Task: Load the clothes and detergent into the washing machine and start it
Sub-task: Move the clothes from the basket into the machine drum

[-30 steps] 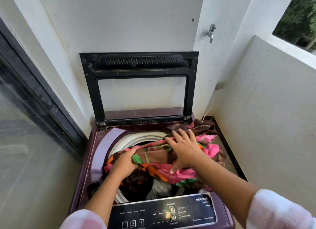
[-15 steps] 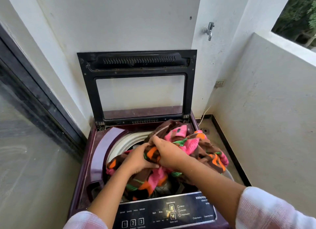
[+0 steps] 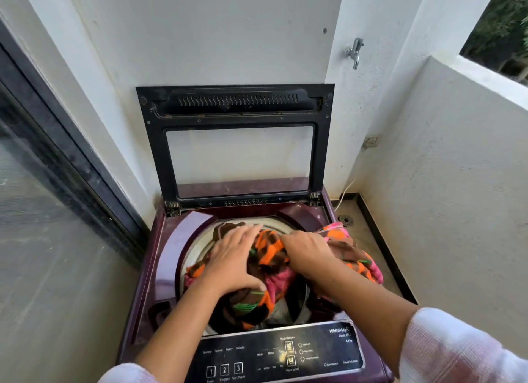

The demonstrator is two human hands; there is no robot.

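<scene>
White-walled balcony; washing machine lid up. Left hand flat, fingers spread, pressing patterned cloth over drum; right hand curled, gripping same cloth

The washing machine stands in a corner, with a glass door to its left and a low wall to its right. Its lid stands upright at the back, against the wall behind. The control panel runs along the front edge, with 3 numbered buttons at its left end. A cloth lies in the drum and spills over the right rim. The left hand rests flat on its left part and the right hand holds its right part. A tap sits on the wall above and right of the lid, and a floor drain lies just right of the machine's back corner.
</scene>
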